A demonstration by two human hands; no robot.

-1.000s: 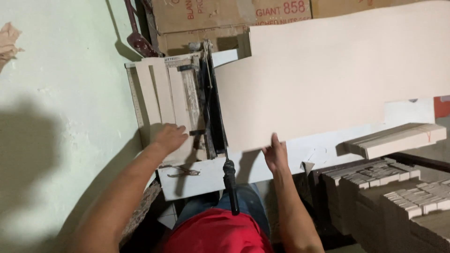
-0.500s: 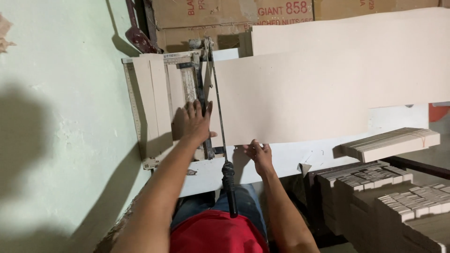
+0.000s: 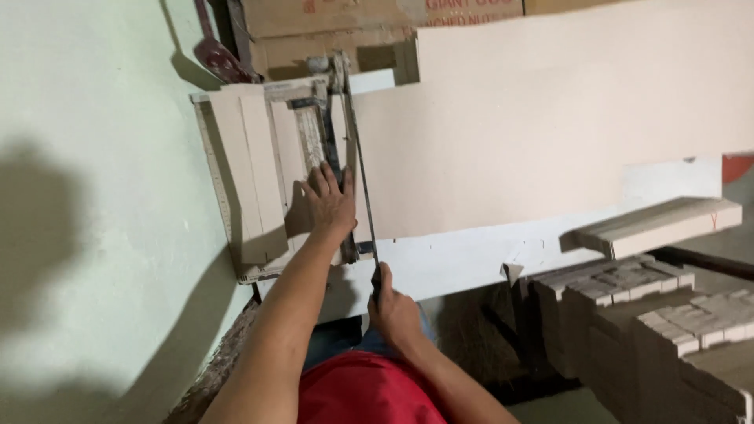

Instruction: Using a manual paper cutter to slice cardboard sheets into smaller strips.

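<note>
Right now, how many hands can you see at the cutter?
2. The left hand presses flat on the cutter bed beside the blade arm; the right hand grips the black handle at the near end.

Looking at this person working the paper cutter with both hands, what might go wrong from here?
1. The left hand presses flat right beside the cutter's blade arm; the fingers might get nicked.
2. The large beige sheet hangs far off the cutter to the right with little under it; it may sag or shift, skewing the cut.
3. The right hand grips the handle's low end; a slip could jerk the blade.
</note>
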